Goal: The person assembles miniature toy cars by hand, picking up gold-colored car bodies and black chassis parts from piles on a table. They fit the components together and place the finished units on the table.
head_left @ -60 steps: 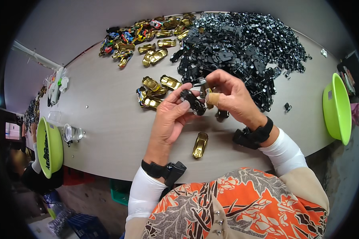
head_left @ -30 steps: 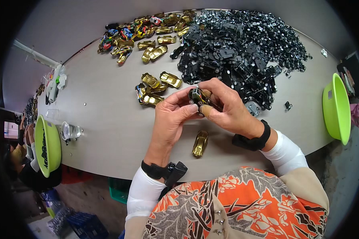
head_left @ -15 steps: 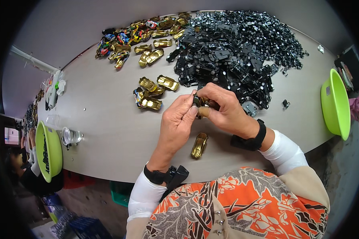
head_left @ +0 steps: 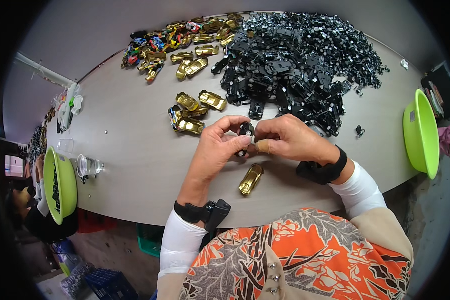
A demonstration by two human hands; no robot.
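Note:
Between the thumb and fingers of my left hand (head_left: 212,147) is a black toy car chassis (head_left: 245,130) with small wheels, held tilted above the table. My right hand (head_left: 297,141) is closed in a pinch right beside it, a tan wrap on one digit. Whatever the right fingertips grip is hidden. Below the hands a gold toy car (head_left: 251,179) lies on the table. Beyond my left hand sits a small group of gold cars (head_left: 212,100). A large heap of black chassis (head_left: 285,75) spreads out past my right hand.
Gold and multicoloured cars (head_left: 152,55) are piled at the far left. Green basins stand at the right (head_left: 420,135) and left (head_left: 65,192) edges. Near the left one are a clear cup (head_left: 87,167) and white tools (head_left: 66,110). Another person (head_left: 40,217) sits at far left.
My right hand has drawn a little to the right, and my left fingers have spread around the chassis. More of the chassis and its wheels now shows.

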